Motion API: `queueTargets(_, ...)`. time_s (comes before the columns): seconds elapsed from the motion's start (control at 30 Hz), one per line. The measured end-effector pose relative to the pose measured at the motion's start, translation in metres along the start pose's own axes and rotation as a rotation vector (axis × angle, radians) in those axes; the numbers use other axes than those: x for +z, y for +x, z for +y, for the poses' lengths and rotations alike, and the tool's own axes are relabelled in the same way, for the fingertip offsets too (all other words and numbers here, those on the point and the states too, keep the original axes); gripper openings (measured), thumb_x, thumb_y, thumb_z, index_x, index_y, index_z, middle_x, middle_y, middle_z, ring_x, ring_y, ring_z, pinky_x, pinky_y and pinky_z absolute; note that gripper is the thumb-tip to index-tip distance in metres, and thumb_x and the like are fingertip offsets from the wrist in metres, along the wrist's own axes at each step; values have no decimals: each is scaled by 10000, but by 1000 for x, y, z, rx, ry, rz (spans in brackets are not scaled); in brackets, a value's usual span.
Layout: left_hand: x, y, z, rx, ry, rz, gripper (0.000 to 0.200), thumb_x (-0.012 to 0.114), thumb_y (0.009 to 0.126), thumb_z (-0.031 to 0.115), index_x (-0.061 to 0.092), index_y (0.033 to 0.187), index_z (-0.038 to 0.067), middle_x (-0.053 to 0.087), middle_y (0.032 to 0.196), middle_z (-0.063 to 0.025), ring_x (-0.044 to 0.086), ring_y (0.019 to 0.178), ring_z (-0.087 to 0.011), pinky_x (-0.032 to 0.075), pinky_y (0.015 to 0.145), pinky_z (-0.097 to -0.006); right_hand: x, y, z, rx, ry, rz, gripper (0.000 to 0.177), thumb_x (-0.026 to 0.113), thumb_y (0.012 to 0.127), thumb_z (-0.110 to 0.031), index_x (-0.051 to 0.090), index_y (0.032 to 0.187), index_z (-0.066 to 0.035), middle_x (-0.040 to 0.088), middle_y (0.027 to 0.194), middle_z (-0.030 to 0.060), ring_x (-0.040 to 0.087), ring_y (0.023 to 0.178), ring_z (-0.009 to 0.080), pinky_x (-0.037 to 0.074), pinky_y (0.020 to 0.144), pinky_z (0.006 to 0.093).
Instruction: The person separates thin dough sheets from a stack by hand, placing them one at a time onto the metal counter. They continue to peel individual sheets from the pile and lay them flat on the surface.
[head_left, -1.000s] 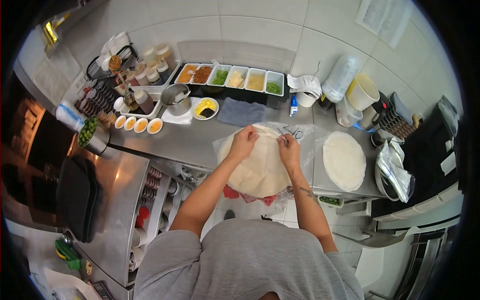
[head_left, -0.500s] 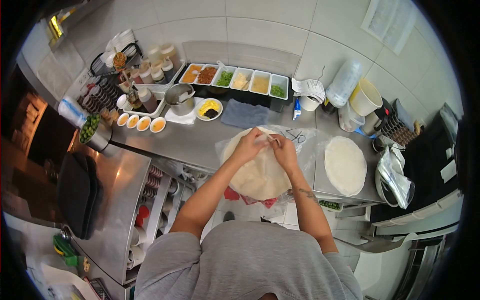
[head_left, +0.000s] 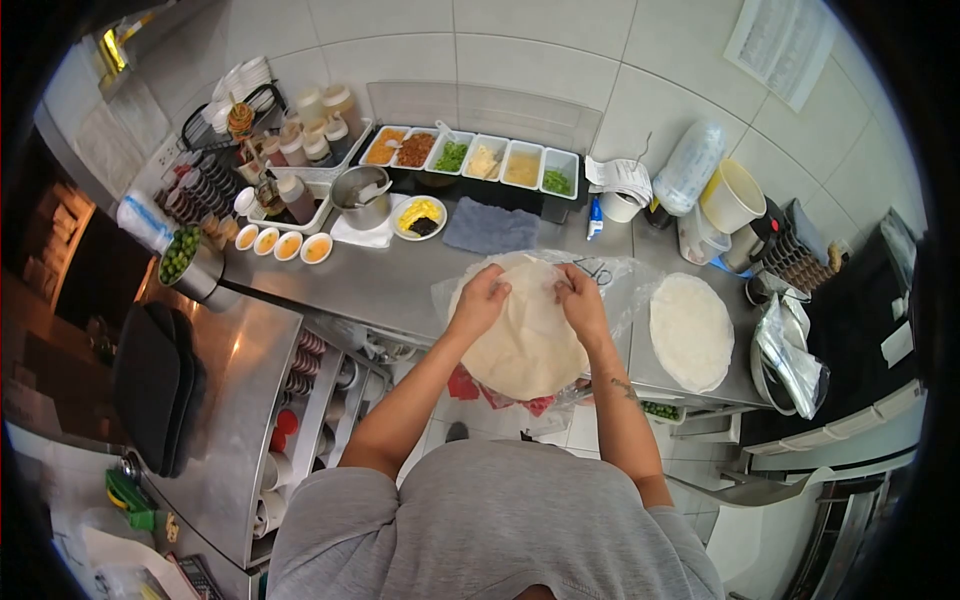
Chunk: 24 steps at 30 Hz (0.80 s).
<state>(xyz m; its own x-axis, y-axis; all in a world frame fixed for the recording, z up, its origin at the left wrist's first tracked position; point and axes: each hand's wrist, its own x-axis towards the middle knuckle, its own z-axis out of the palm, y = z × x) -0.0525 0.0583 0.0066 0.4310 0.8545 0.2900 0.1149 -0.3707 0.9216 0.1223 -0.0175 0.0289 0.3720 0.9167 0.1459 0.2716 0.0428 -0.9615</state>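
A large, thin, pale round flatbread [head_left: 525, 350] lies on a clear plastic bag [head_left: 620, 290] at the counter's front edge. My left hand [head_left: 482, 300] pinches its upper left rim between thumb and fingers. At the upper right rim, my right hand [head_left: 580, 302] grips it the same way. Between the two hands the flatbread is slightly creased; whether more sheets lie beneath is hard to make out. A second pale flatbread [head_left: 691, 332] rests flat on the steel counter to the right, apart from my hands.
Behind my hands lie a folded grey cloth [head_left: 490, 227] and a plate of yellow and black food [head_left: 418, 218]. White tubs of toppings [head_left: 450, 155] line the back. A steel pot [head_left: 358, 200] and sauce cups [head_left: 288, 246] stand left, a plastic-covered bowl [head_left: 790, 345] right.
My hands have moved apart, from close together at the flatbread's top edge to opposite sides of it. The upper part of the sheet is now spread between them.
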Motion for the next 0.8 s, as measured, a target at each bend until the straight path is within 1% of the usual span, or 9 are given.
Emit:
queueTargets(0.07,-4,2,10,-10,62,-76,260,645,811,161,569,1016,20,617,876,-136,615,872,-249,468,790,-325,3,1,-4,56,9,-31,247,464,828,-79,586,1026,7,610,856,75,554,772,162,433,713,279)
queueTargets(0.17,1,9,11,240,235,59,267,666,803,183,554,988,26,608,888,-133,599,901,-242,458,803,-332,13,2,-8,62,25,-22,297,408,819,-70,577,1051,4,621,887,114,573,812,188,441,751,290)
queueTargets(0.27,5,15,27,-25,78,-18,254,685,784,185,541,931,34,591,869,-130,584,866,-245,455,773,-326,18,-3,-25,65,78,-59,291,444,823,-85,575,1070,-4,619,907,115,571,843,182,438,767,287)
queueTargets(0.37,10,22,10,47,34,-55,258,693,777,189,521,893,36,577,817,-127,578,813,-237,450,735,-324,22,-4,-29,-17,36,-71,255,531,824,-110,595,1051,-13,636,905,126,591,845,187,445,759,303)
queueTargets(0.5,4,21,12,-34,56,20,202,660,781,137,517,866,23,562,743,-122,560,715,-219,449,668,-323,21,2,-14,-44,-152,32,217,633,801,-144,624,965,-2,657,838,173,633,785,257,464,714,350)
queueTargets(0.6,4,11,12,-29,100,194,144,622,787,99,512,836,19,566,716,-107,553,675,-206,449,632,-323,28,5,-14,-38,-305,278,197,635,795,-146,622,906,16,645,777,209,631,727,331,470,677,385)
queueTargets(0.67,1,7,10,-24,97,285,112,599,789,80,510,815,17,578,718,-95,559,672,-201,448,615,-324,28,6,-15,-1,-297,315,208,638,795,-153,613,902,23,637,777,223,626,734,355,469,679,394)
queueTargets(0.77,-8,2,15,-119,46,289,141,628,796,116,541,847,18,591,728,-71,566,696,-175,450,643,-305,29,3,-25,38,-245,291,220,639,798,-163,612,912,23,637,791,233,629,749,362,472,689,397)
queueTargets(0.8,-9,4,13,-44,42,277,151,636,798,125,551,857,15,587,725,-66,558,696,-166,449,654,-296,30,1,-32,48,-221,268,224,639,799,-166,614,918,22,639,798,234,632,755,359,473,693,395)
